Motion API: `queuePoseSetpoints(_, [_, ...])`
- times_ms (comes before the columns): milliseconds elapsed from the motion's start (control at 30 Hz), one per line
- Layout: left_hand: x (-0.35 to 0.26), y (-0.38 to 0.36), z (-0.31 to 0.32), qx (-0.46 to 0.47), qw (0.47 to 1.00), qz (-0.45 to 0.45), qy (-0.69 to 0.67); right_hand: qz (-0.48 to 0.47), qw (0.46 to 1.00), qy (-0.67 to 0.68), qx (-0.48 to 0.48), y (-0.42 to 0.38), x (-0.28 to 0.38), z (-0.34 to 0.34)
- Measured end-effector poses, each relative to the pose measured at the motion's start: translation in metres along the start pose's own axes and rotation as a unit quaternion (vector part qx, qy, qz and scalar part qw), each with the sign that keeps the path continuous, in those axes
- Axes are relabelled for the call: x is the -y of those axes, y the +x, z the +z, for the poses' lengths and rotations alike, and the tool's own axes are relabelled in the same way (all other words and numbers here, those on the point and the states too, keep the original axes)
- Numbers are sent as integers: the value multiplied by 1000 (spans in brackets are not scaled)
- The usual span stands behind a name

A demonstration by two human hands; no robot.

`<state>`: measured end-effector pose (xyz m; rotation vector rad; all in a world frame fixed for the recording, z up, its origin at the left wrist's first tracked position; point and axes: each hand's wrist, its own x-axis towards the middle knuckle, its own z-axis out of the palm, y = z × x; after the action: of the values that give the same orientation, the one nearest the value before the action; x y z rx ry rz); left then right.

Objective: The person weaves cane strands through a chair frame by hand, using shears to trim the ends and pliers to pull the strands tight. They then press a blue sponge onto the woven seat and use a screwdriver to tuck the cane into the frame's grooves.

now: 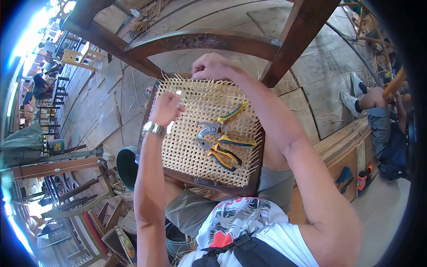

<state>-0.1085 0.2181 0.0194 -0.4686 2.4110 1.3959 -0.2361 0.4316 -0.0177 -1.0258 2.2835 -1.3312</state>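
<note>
A woven cane seat (178,147) in a dark wooden chair frame lies across the lap, loose strand ends sticking out along its edges. My right hand (213,66) is at the seat's far edge, its fingers curled together; whatever they pinch is hidden. Over the left part of the weave is my left hand (167,109), a metal watch (154,128) on its wrist. Its fingers are closed, and I cannot make out anything in them. Pruning shears (237,142) with green and yellow handles rest on the cane. Beside them lie pliers (224,160) with orange and black handles.
The chair's curved back rail (200,39) rises beyond the seat. A dark green bucket (127,167) stands left of it. At right are wooden planks (342,151), an orange tool (364,177) and a seated person's leg (371,99). Chair frames crowd the lower left.
</note>
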Motion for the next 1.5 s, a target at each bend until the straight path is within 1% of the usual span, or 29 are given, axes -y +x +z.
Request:
queuePoseSetpoints(33, [3,11,11,44,999,-18,2,26,999,-37,4,-1,-16,-4])
queuePoseSetpoints(133, [-3,17,39,38,998,-27,51,77,993,-89,30,-7,-33,-3])
queuePoseSetpoints(167, [-9,19,43,51,991,-32,121,102,988,-102,52,-9,-34,0])
queuePoseSetpoints(200, [-12,23,46,65,979,-38,192,101,989,-99,49,-9,-32,2])
queuePoseSetpoints(233, [-12,28,47,64,979,-41,191,100,989,-97,52,-7,-32,4])
queuePoseSetpoints(300, [-13,42,49,99,960,-55,258,97,985,-137,29,-4,-30,4])
queuePoseSetpoints(367, [-15,57,49,82,953,-48,288,97,986,-137,20,-3,-25,1])
queuePoseSetpoints(433, [-26,67,47,123,892,-18,436,98,985,-140,11,-4,-22,-4])
queuePoseSetpoints(467, [-30,69,49,119,877,-21,464,102,985,-138,8,-4,-19,-5])
queuePoseSetpoints(567, [-49,66,54,133,882,-49,450,96,986,-138,1,-3,-15,-5])
queuePoseSetpoints(633, [-41,63,65,112,895,-46,430,88,986,-143,-4,-4,-17,-6])
queuePoseSetpoints(700, [-27,50,83,-27,892,45,448,80,989,-123,9,-5,-23,-4])
queuePoseSetpoints(733, [-17,48,89,-49,910,18,410,79,990,-121,10,-5,-23,-3])
queuePoseSetpoints(767, [-8,45,95,-51,910,15,410,94,987,-126,39,-4,-22,-2])
queuePoseSetpoints(800, [-4,36,101,-109,925,14,364,110,983,-133,68,-3,-22,-1])
queuePoseSetpoints(833, [-2,30,104,-165,935,15,314,109,982,-135,69,-3,-24,4])
queuePoseSetpoints(900, [8,47,100,-166,942,2,291,-7,981,-190,49,-6,-31,20])
queuePoseSetpoints(933, [28,69,93,-128,966,0,224,-8,981,-189,52,-10,-31,20])
queuePoseSetpoints(967, [41,79,89,-89,984,-2,155,-55,971,-233,18,-18,-34,18])
queuePoseSetpoints(1000, [-2,49,79,-38,988,-100,108,-102,955,-278,-17,-23,-36,15])
queuePoseSetpoints(1033, [9,58,80,-40,989,-99,104,-104,954,-281,-15,-25,-37,12])
queuePoseSetpoints(1100, [28,76,84,-75,973,-51,213,-80,987,-136,18,-29,-36,9])
queuePoseSetpoints(1133, [29,79,84,-76,973,-53,210,-82,987,-138,21,-30,-34,11])
queuePoseSetpoints(1200, [25,79,80,-29,971,-76,224,-81,988,-130,7,-30,-29,18])
queuePoseSetpoints(1233, [20,74,78,-33,971,-79,222,-85,988,-129,10,-28,-27,20])
queuePoseSetpoints(1300, [9,60,74,-42,962,-39,269,-113,970,-217,-10,-28,-26,22])
queuePoseSetpoints(1367, [-7,30,51,-35,937,-12,347,-109,971,-211,-8,-31,-25,19])
queuePoseSetpoints(1433, [8,3,10,-41,908,18,416,-103,973,-204,-10,-33,-22,12])
queuePoseSetpoints(1500, [30,-22,-37,-71,898,54,431,-92,991,-101,-18,-33,-16,2])
